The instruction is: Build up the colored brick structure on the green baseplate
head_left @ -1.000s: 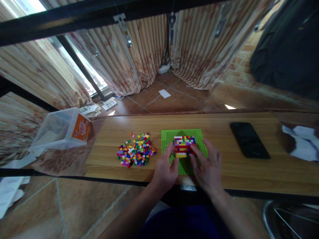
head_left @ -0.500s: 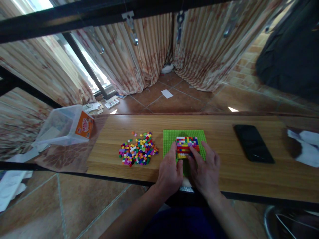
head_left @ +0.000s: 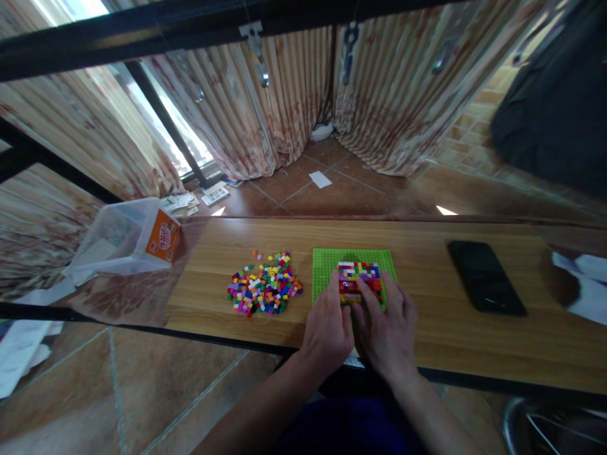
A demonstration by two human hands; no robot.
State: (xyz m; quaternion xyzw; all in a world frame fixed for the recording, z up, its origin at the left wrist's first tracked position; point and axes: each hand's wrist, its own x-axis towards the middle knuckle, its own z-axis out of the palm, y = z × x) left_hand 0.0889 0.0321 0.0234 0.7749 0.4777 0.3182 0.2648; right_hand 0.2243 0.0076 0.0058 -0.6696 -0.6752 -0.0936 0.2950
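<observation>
A multicoloured block of small toy building bricks point(head_left: 359, 270), laid in rows, sits on a green studded baseplate point(head_left: 325, 258) near the table's front edge. My left hand point(head_left: 329, 325) grips the block's left side, its fingertips against the edge and its thumb by the near side. Across from it, my right hand point(head_left: 386, 316) has its index finger on top of the bricks and other fingers along the right side. Both hands cover the near part of the baseplate. To the left lies a loose pile of mixed coloured bricks point(head_left: 265, 287).
A black phone point(head_left: 486, 278) lies on the wooden table point(head_left: 427, 253) to the right, with white paper point(head_left: 590, 287) beyond it. A clear plastic bin point(head_left: 114, 243) with an orange label stands at the left end. A dark metal bar point(head_left: 190, 38) crosses above, before curtains.
My right index finger has shifted slightly left and up over the bricks, and its other fingers sit closer along the right side. The left hand stays at the block's left edge.
</observation>
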